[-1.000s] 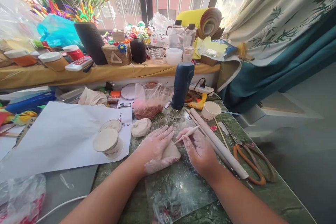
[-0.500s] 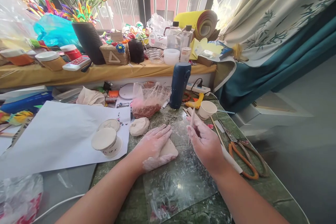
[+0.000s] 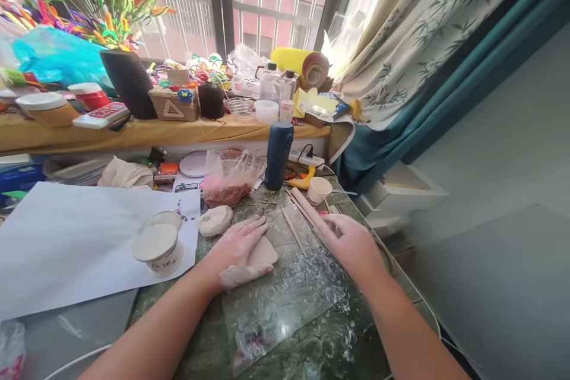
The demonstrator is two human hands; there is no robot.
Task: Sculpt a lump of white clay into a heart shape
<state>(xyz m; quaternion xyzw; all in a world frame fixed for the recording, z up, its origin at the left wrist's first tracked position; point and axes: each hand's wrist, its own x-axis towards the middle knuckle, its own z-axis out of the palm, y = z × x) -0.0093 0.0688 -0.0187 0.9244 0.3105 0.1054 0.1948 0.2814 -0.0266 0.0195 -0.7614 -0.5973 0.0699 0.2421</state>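
Observation:
My left hand (image 3: 238,247), dusted white, lies flat with fingers stretched out on a pale slab of clay (image 3: 263,253). The slab sits at the top left of a clear plastic sheet (image 3: 285,294) on the green marble table (image 3: 329,344). My right hand (image 3: 351,243) is blurred by motion; it hovers at the near end of a long white rod (image 3: 305,205). Whether its fingers hold anything is unclear. A thin wooden stick (image 3: 294,230) lies on the sheet between my hands. A round lump of clay (image 3: 215,220) rests just beyond my left fingertips.
Two lidded paper tubs (image 3: 160,246) stand on a large white paper (image 3: 66,237) at left. Behind the clay are a plastic bag of reddish material (image 3: 229,181), a dark blue bottle (image 3: 278,155), a small paper cup (image 3: 319,190) and a yellow glue gun (image 3: 303,178). A cluttered shelf (image 3: 133,130) runs along the window.
My right hand lifted the thin tool off the clay and swung right toward the white rod; a thin stick now lies on the sheet. The view turned right. My left hand stayed on the clay.

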